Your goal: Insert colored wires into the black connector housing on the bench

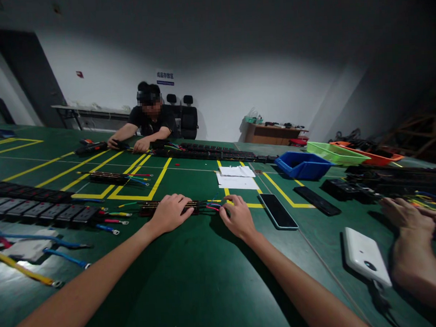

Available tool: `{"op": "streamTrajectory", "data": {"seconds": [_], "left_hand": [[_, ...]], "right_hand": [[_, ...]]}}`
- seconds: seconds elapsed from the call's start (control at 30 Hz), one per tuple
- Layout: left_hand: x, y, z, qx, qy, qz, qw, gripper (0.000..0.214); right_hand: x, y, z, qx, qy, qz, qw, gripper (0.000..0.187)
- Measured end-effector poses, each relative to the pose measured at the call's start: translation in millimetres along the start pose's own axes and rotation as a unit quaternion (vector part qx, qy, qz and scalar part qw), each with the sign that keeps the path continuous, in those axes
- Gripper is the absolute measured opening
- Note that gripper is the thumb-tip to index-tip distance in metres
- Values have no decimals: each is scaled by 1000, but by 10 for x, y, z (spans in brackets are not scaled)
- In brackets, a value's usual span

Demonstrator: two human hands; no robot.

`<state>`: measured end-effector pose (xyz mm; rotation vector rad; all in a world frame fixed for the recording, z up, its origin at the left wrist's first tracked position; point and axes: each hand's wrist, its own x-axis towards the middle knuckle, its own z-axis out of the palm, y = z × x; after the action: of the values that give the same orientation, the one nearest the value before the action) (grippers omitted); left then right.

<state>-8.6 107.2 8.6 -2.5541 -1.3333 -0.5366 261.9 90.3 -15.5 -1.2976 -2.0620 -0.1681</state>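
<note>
A long black strip with brass rails [147,207] lies across the green table in front of me. My left hand [171,213] rests on top of its middle, fingers curled down over it. My right hand [237,216] sits at the strip's right end, where red, blue and green wires [214,206] stick out; its fingertips are pinched together on those wire ends. A black phone [278,210] lies just right of my right hand.
Rows of black socket strips [35,210] and loose coloured wires [114,221] lie left. White papers [236,177], a blue bin [303,165], green and orange trays sit beyond. A white phone [366,256] and another person's hands [410,222] are right. A person [147,123] works opposite.
</note>
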Motion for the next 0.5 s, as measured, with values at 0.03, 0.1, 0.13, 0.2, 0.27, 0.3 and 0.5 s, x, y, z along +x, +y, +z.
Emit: {"op": "streamTrajectory", "data": {"seconds": [0.03,0.1,0.13,0.2,0.27,0.3,0.5], "left_hand": [[-1,0,3,2,1,1,1000,39],[-3,1,10,4,3,3,1000,39],[-4,1,14,4,4,4,1000,39],[-5,0,19,4,6,4,1000,38],[-6,-2,21,2,7,5,1000,38],[-7,-3,21,0,7,5,1000,39],[-12,6,9,1,6,6,1000,40]], "right_hand": [[-2,5,3,-2,-4,-5,1000,22],[-4,10,11,-6,-10,-11,1000,25],[-4,9,13,-6,-8,-10,1000,24],[-4,2,13,-4,1,-4,1000,19],[-4,-6,6,2,13,7,1000,14],[-4,-9,1,4,18,13,1000,13],[-6,-1,-2,-15,45,41,998,16]]}}
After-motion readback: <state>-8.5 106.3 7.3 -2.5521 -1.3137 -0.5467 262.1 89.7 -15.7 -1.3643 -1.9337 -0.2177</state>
